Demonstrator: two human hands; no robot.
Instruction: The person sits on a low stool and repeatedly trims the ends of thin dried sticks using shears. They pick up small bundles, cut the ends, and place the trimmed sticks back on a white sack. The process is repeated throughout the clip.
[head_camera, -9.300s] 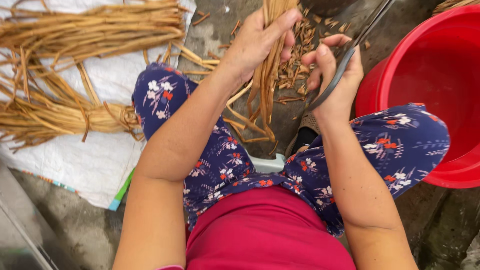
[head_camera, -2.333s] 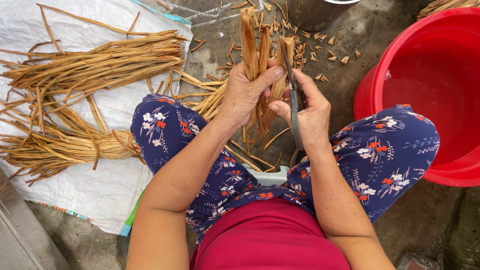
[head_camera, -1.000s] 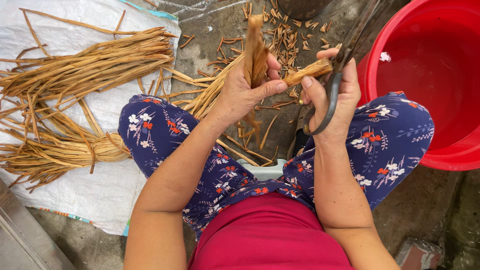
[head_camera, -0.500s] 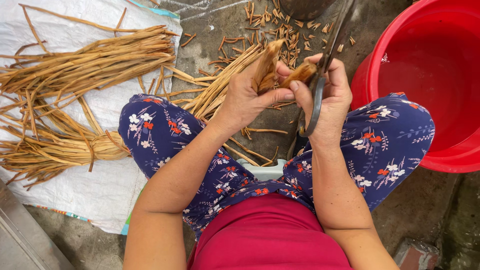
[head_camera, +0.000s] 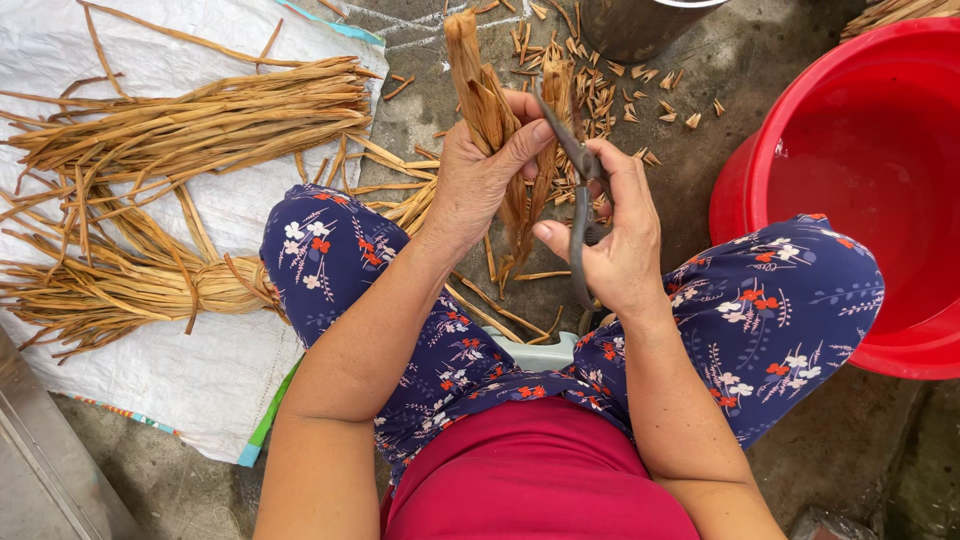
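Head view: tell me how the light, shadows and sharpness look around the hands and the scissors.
Head view: soft, even daylight with no hard shadows; the left hand and the dried leaf bundle it grips are sharp; the right hand and scissors are crisp too, without motion blur; mild sheen on the red tub wall; slight wide-angle stretch at the edges.

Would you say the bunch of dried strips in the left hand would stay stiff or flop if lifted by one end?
Probably fairly stiff: the bunch of dried strips stands upright above the left hand. Likely light and brittle, judging by the snipped bits on the ground.
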